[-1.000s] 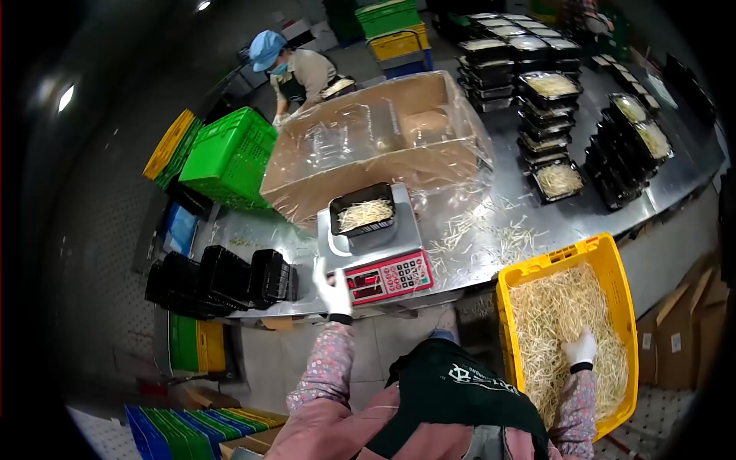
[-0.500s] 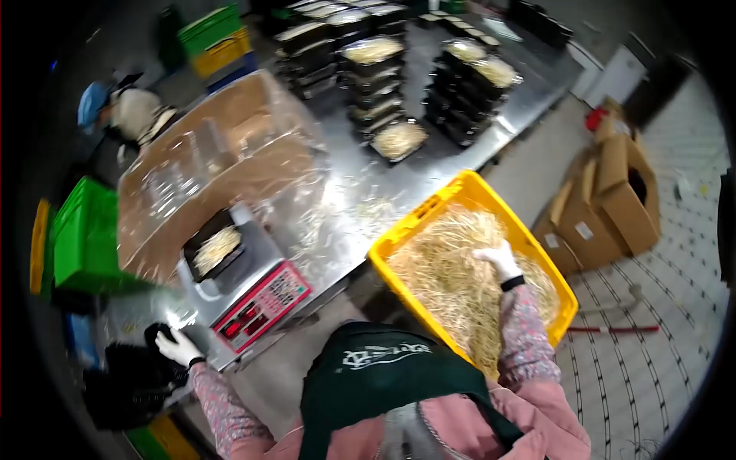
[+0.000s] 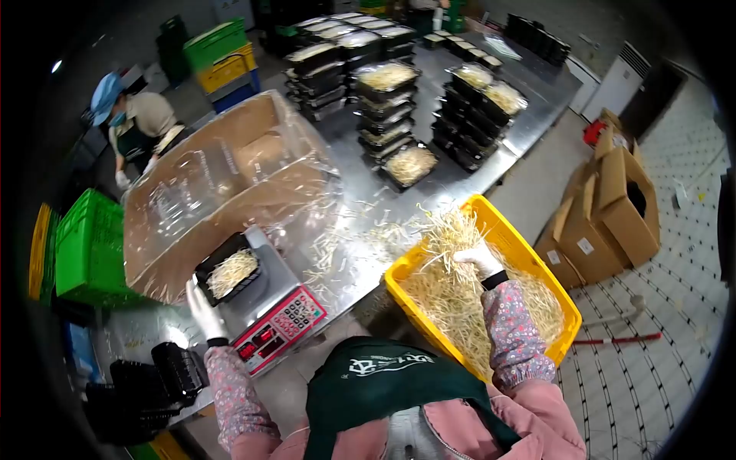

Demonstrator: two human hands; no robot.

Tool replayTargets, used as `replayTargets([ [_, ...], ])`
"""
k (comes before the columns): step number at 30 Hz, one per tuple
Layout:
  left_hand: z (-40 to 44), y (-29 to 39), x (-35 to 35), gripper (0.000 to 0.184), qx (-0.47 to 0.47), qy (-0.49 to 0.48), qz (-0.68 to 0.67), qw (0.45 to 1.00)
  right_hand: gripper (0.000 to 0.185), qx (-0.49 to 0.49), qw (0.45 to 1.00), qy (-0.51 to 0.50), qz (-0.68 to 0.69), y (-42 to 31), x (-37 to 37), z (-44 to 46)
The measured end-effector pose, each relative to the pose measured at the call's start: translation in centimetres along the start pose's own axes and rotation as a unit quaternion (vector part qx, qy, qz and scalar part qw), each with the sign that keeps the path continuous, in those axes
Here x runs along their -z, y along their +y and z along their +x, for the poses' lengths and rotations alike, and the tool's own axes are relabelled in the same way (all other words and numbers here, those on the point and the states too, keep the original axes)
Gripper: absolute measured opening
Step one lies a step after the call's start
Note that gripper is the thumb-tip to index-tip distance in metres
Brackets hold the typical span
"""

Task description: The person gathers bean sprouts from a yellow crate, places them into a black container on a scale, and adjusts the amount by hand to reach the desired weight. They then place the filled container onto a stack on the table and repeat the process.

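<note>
A bunch of bean sprouts (image 3: 447, 236) is gripped in my gloved right hand (image 3: 477, 261), lifted over the yellow crate (image 3: 408, 305). More loose sprouts fill the crate below it. My gloved left hand (image 3: 203, 310) has its fingers stretched along the near-left side of a black tray (image 3: 201, 274); whether they touch it I cannot tell. That tray holds a small heap of sprouts and sits on a digital scale (image 3: 277, 326) with a red keypad panel.
Empty black trays (image 3: 178, 373) lie at the lower left. A carton with a plastic liner (image 3: 230, 195) stands behind the scale. Filled, wrapped trays (image 3: 387, 107) are stacked on the steel table (image 3: 491, 165). A co-worker (image 3: 138, 115) stands at the far left. Cardboard boxes (image 3: 594, 215) are at right.
My left hand has moved from the empty black trays up to the tray on the scale. My right hand has raised a bunch of sprouts from the crate towards its far side.
</note>
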State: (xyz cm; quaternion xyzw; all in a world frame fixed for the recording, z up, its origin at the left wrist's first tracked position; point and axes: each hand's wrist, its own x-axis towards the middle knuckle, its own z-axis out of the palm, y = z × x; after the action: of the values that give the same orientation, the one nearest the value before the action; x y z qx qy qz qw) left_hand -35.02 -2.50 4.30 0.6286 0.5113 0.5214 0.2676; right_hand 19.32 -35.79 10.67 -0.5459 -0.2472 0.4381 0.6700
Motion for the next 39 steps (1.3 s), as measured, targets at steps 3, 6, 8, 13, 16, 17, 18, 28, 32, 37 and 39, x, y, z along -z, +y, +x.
replayTargets([
  [3,1.7,1.1,-1.4,0.037,-0.049,-0.008,0.052,0.997,0.074,-0.05,0.994,-0.082,-0.044,-1.9,-6.0,4.5],
  [6,2.7,1.1,-1.5,0.034,-0.076,0.016,0.087,0.993,0.074,-0.007,0.973,-0.228,-0.018,-3.4,-14.6,9.1],
  [8,3.1,2.1,-1.1,0.034,-0.046,0.005,0.076,0.996,0.072,0.002,0.944,-0.313,-0.107,-3.9,-20.6,12.1],
  [13,4.1,3.3,-1.2,0.048,0.025,-0.043,-0.067,0.997,0.074,0.224,0.764,-0.418,-0.438,-2.0,-35.9,16.4],
  [16,4.6,3.1,-1.7,0.054,0.042,-0.056,-0.117,0.991,0.057,0.303,0.588,-0.433,-0.612,0.8,-43.3,16.3],
  [17,4.6,3.6,-1.8,0.054,0.044,-0.063,-0.087,0.993,0.045,0.338,0.534,-0.436,-0.641,2.7,-44.9,16.6],
  [18,4.3,4.2,-1.9,0.054,0.048,-0.07,-0.057,0.995,0.039,0.349,0.506,-0.44,-0.655,4.0,-46.3,16.6],
  [28,3.7,6.2,-3.7,0.047,-0.075,-0.106,0.286,0.949,0.034,0.396,0.595,-0.377,-0.589,11.9,-46.9,15.9],
  [32,3.2,7.1,-3.9,0.043,-0.084,-0.117,0.312,0.939,0.067,0.344,0.638,-0.453,-0.519,10.4,-45.5,17.0],
  [37,1.2,6.9,-6.1,0.047,-0.092,-0.098,0.305,0.943,0.071,0.361,0.621,-0.446,-0.534,9.2,-42.8,16.9],
  [39,0.7,7.0,-6.8,0.053,-0.07,-0.054,0.247,0.965,0.068,0.387,0.61,-0.425,-0.546,10.0,-42.2,16.4],
])
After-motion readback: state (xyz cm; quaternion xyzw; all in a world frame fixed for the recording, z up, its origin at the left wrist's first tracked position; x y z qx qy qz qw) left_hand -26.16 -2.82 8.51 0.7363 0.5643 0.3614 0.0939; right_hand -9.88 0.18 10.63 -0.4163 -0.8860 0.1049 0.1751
